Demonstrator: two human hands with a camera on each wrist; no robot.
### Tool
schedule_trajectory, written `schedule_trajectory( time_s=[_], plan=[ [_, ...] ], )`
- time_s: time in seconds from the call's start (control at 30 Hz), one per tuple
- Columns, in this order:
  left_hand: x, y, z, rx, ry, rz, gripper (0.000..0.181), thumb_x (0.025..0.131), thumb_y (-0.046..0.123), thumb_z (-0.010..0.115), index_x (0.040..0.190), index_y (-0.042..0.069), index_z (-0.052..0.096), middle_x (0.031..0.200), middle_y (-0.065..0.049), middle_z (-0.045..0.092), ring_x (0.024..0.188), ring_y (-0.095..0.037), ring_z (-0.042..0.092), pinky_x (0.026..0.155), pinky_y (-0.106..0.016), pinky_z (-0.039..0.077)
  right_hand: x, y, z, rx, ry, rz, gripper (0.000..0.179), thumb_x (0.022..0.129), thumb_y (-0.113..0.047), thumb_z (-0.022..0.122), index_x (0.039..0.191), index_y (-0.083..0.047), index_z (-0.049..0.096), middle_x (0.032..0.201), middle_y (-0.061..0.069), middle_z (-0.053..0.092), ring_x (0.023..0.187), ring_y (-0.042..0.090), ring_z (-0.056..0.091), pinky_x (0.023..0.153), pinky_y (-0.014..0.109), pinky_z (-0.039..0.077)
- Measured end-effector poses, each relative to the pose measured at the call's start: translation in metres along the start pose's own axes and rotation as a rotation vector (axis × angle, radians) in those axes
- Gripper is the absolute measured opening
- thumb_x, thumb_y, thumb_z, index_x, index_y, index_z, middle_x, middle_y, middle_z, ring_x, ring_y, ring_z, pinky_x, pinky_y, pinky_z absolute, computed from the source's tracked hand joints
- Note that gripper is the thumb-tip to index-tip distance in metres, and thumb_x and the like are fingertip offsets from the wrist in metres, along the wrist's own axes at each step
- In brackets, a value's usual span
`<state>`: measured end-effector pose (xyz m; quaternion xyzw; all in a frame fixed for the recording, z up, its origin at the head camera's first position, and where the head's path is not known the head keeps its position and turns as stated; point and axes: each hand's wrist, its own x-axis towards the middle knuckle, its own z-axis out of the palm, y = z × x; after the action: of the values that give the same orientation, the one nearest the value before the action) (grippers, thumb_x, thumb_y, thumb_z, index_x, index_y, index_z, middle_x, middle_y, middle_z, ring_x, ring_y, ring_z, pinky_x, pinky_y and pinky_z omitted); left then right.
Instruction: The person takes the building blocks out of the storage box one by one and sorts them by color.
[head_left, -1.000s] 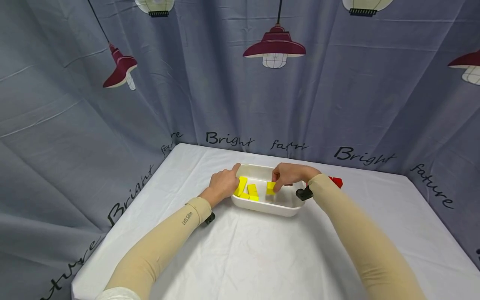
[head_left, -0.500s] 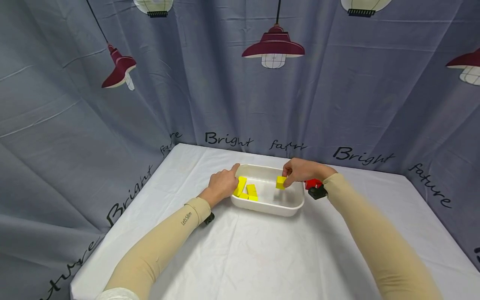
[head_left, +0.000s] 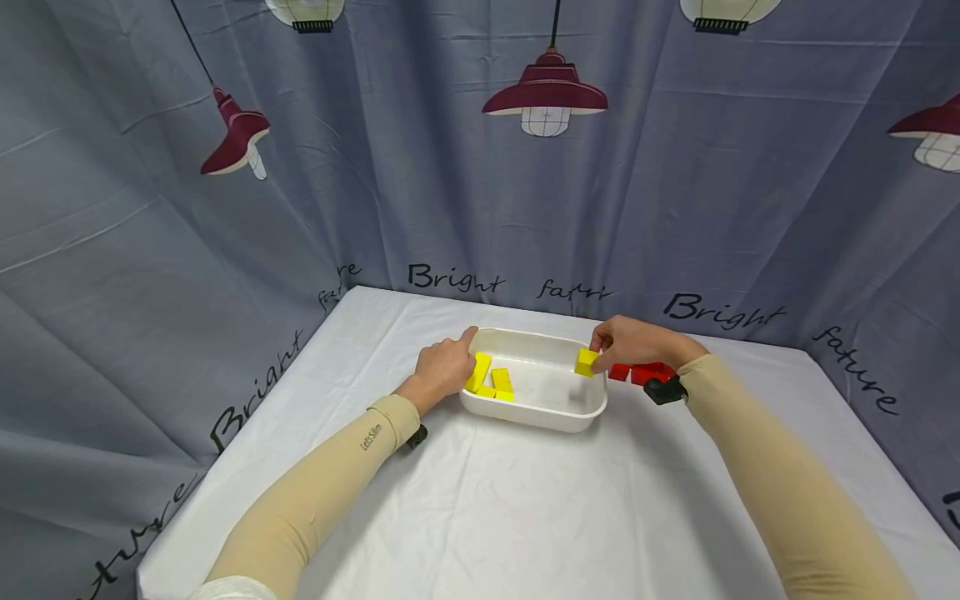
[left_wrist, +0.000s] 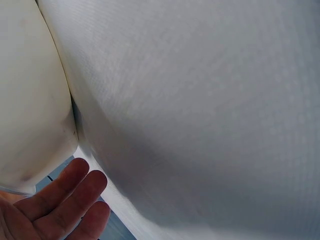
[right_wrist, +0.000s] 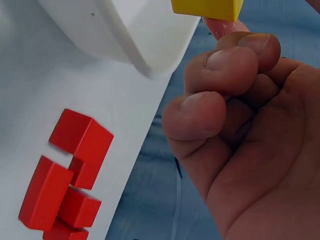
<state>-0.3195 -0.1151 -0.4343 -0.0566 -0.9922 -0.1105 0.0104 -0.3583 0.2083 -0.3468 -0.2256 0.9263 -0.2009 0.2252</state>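
A white rectangular container [head_left: 534,416] sits on the table with several yellow blocks [head_left: 502,381] grouped at its left end. My left hand [head_left: 446,367] holds the container's left rim, index finger reaching toward the back corner. Three of its fingers [left_wrist: 75,200] show beside the outer wall in the left wrist view; the thumb is hidden. Thumb and fingertips of my right hand [head_left: 637,340] pinch a yellow block [head_left: 586,362] above the container's right end. In the right wrist view that block [right_wrist: 207,7] shows only partly, at the top edge, and the remaining fingers are curled.
Several red blocks [head_left: 651,372] lie close together on the white-covered table [head_left: 525,508], just right of the container and below my right wrist. A grey curtain [head_left: 435,167] with printed lamps hangs behind the table.
My right hand has lifted the yellow block and carried it rightward from mid-container to near the right rim. More of the red blocks shows now. The left hand stays at the left rim.
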Motion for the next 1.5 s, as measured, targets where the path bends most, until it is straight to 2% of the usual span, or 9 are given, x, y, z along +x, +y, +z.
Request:
schedule_trajectory(
  time_s=[0.17, 0.43, 0.77, 1.07, 1.3, 1.5],
  plan=[
    [0.000, 0.000, -0.001, -0.003, 0.000, 0.002, 0.059, 0.101, 0.025, 0.042, 0.158, 0.021, 0.030, 0.100, -0.011, 0.073, 0.069, -0.022, 0.061, 0.067, -0.040, 0.052, -0.008, 0.008, -0.003, -0.001, 0.023, 0.023, 0.034, 0.081, -0.033, 0.080, 0.099, -0.010, 0.064, 0.096, 0.006, 0.064, 0.092, 0.025, 0.059, 0.081, 0.037, 0.054],
    [0.000, 0.000, 0.000, -0.004, -0.006, -0.001, 0.058, 0.101, 0.025, 0.041, 0.158, 0.021, 0.030, 0.095, -0.010, 0.072, 0.067, -0.022, 0.060, 0.065, -0.039, 0.051, -0.018, 0.024, -0.006, 0.012, 0.039, 0.057, 0.034, 0.082, -0.032, 0.078, 0.102, -0.008, 0.064, 0.098, 0.007, 0.066, 0.089, 0.025, 0.061, 0.075, 0.033, 0.055],
    [-0.001, 0.001, -0.002, -0.010, -0.009, -0.005, 0.059, 0.101, 0.024, 0.042, 0.159, 0.021, 0.028, 0.095, -0.010, 0.072, 0.068, -0.022, 0.060, 0.066, -0.039, 0.052, -0.028, 0.045, -0.003, 0.034, 0.044, 0.102, 0.034, 0.083, -0.032, 0.077, 0.100, -0.007, 0.062, 0.088, 0.005, 0.062, 0.078, 0.026, 0.056, 0.062, 0.031, 0.047],
    [-0.001, 0.000, 0.000, -0.012, -0.003, 0.006, 0.059, 0.101, 0.024, 0.041, 0.159, 0.020, 0.028, 0.090, -0.009, 0.071, 0.065, -0.022, 0.060, 0.062, -0.037, 0.050, -0.026, 0.063, 0.006, 0.047, 0.048, 0.106, 0.032, 0.083, -0.030, 0.078, 0.097, -0.006, 0.061, 0.088, 0.005, 0.061, 0.081, 0.022, 0.053, 0.068, 0.032, 0.046],
    [0.000, 0.000, 0.001, -0.010, 0.004, 0.003, 0.058, 0.102, 0.025, 0.042, 0.159, 0.020, 0.029, 0.096, -0.010, 0.072, 0.067, -0.022, 0.060, 0.062, -0.037, 0.050, -0.021, 0.073, 0.019, 0.069, 0.027, 0.121, 0.028, 0.082, -0.026, 0.078, 0.096, -0.006, 0.064, 0.081, 0.004, 0.059, 0.069, 0.019, 0.050, 0.062, 0.031, 0.043],
    [0.000, 0.000, 0.001, -0.011, 0.003, 0.007, 0.058, 0.102, 0.025, 0.041, 0.159, 0.020, 0.029, 0.100, -0.011, 0.073, 0.068, -0.022, 0.061, 0.063, -0.038, 0.051, -0.016, 0.077, 0.029, 0.077, 0.028, 0.141, 0.029, 0.082, -0.025, 0.079, 0.098, -0.006, 0.064, 0.085, 0.004, 0.059, 0.071, 0.020, 0.049, 0.061, 0.030, 0.042]
  ],
)
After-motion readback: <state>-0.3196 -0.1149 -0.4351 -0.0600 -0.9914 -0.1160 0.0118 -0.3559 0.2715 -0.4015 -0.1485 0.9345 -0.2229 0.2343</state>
